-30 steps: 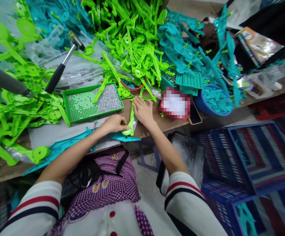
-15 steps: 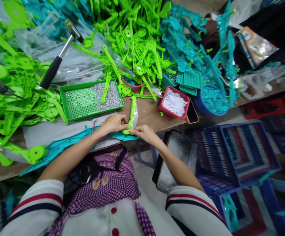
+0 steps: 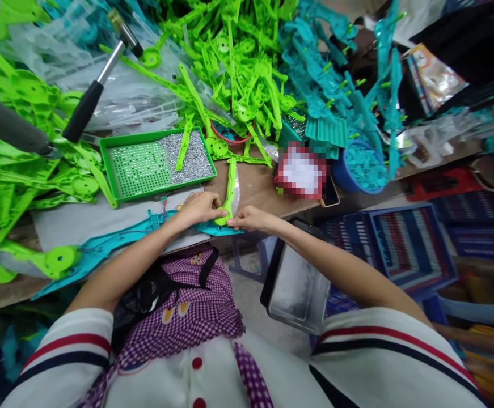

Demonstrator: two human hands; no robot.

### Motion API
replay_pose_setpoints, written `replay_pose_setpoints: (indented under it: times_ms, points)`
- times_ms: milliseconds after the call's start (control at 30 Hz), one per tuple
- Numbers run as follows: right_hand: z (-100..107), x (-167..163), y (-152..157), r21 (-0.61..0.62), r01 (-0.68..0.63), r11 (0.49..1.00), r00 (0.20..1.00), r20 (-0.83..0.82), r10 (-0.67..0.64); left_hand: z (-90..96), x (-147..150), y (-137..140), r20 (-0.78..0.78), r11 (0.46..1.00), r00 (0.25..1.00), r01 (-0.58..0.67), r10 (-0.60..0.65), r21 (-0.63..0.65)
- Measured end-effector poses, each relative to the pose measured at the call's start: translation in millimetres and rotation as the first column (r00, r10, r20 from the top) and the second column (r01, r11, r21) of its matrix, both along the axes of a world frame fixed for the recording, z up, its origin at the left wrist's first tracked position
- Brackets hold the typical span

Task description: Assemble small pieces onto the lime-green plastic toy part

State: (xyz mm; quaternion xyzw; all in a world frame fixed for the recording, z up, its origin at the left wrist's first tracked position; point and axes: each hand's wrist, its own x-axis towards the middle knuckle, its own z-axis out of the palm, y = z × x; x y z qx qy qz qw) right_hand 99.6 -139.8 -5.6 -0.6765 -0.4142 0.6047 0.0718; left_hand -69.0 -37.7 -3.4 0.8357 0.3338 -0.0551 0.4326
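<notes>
The left hand (image 3: 199,207) and the right hand (image 3: 249,217) met at the near edge of the brown wooden table (image 3: 259,192). Both pinched the round end of a long bright green plastic arm piece (image 3: 228,195). The left fingers curled closed around that round end from the left. The right fingertips were closed on it from the right, with only a small gap between the two hands. The green piece pointed away from the person, and its round end sat on top of a long flat teal plastic piece (image 3: 114,246) that lay across the table edge.

To do this step well, it looked best to keep the round end flat on the teal piece, line the two up, and press straight down with both thumbs. Pushing at a tilt might make the parts slip.

Just behind the hands sat a green plastic tray with small holes and shiny silver bits (image 3: 157,163). A hammer with a black grip and metal shaft (image 3: 96,90) lay further back on the left. A big pile of loose green plastic pieces (image 3: 238,68) filled the far side, with a heap of teal plastic pieces (image 3: 340,90) beside it on the right. A blue round tub of small teal bits (image 3: 359,167) stood near the right edge.
</notes>
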Motion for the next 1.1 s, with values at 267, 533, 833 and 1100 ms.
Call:
replay_pose_setpoints:
  times_ms: [267, 533, 833, 1100]
  points:
    - [17.4, 20.2, 16.5, 0.38, -0.086, 0.921, 0.951, 0.306, -0.038, 2.9, -4.2, -2.5, -0.022, 0.998, 0.998, 0.056, -0.055, 0.014]
    - [-1.6, 34.2, 61.2, 0.525, -0.527, 0.668, 0.683, 0.729, -0.035, 7.6, -4.9, -4.1, -0.041, 0.997, 0.997, 0.071, -0.07, 0.014]
    - [-5.7, 36.1, 64.4, 0.457, -0.566, 0.686, 0.622, 0.783, -0.008, 7.8, -7.8, -8.6, 0.033, 0.989, 0.99, 0.139, -0.14, 0.042]
    - [30.1, -1.4, 85.7, 0.866, -0.153, 0.476, 0.915, 0.307, -0.264, 2.9, -7.6, -8.3, 0.023, 0.981, 0.984, 0.176, -0.178, 0.081]
